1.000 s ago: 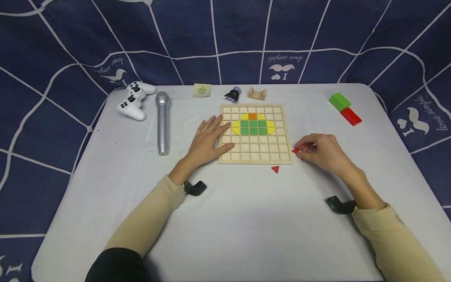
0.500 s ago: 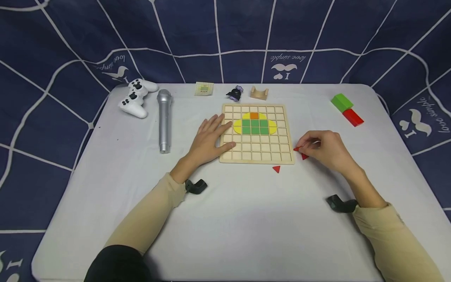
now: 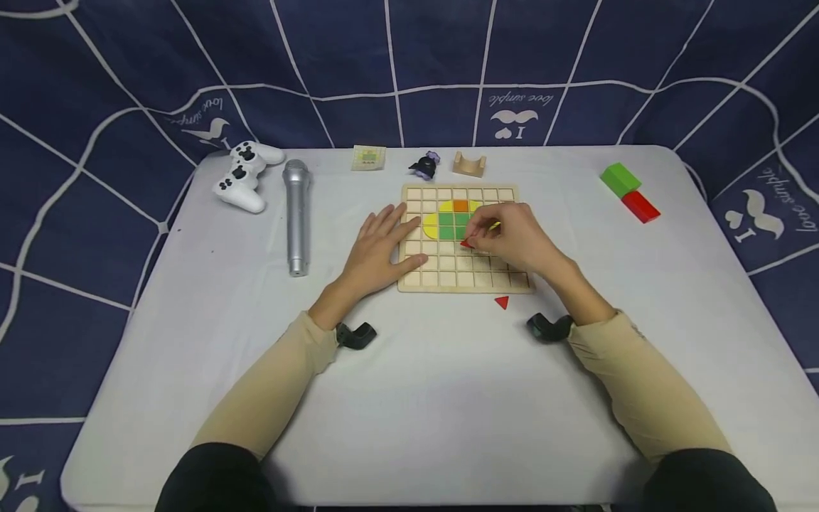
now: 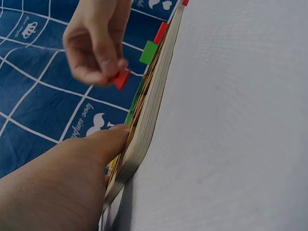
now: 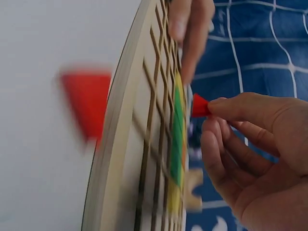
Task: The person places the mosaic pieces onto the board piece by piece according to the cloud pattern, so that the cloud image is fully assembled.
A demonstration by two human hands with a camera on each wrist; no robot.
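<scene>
A wooden grid board [image 3: 463,279] lies on the white table, with green squares [image 3: 453,226], yellow rounded pieces [image 3: 431,226] and an orange square [image 3: 460,205] set in its upper part. My left hand [image 3: 376,249] rests spread on the board's left edge. Over the right half, my right hand [image 3: 512,233] pinches a small red triangular piece [image 5: 199,106] between thumb and fingertips, close below the green squares in the head view. The right hand hides part of the yellow and green pieces. Another red triangle [image 3: 502,302] lies just off the board's near edge.
Behind the board are a patterned card [image 3: 368,158], a small black-and-purple figure [image 3: 424,166] and a curved wooden block [image 3: 470,165]. A silver microphone [image 3: 297,220] and white game controller [image 3: 246,176] lie left. Green [image 3: 619,179] and red blocks [image 3: 640,207] sit back right.
My right hand has lifted from the table right of the board and moved left over the grid, carrying red from there. The left hand has stayed on the board's edge.
</scene>
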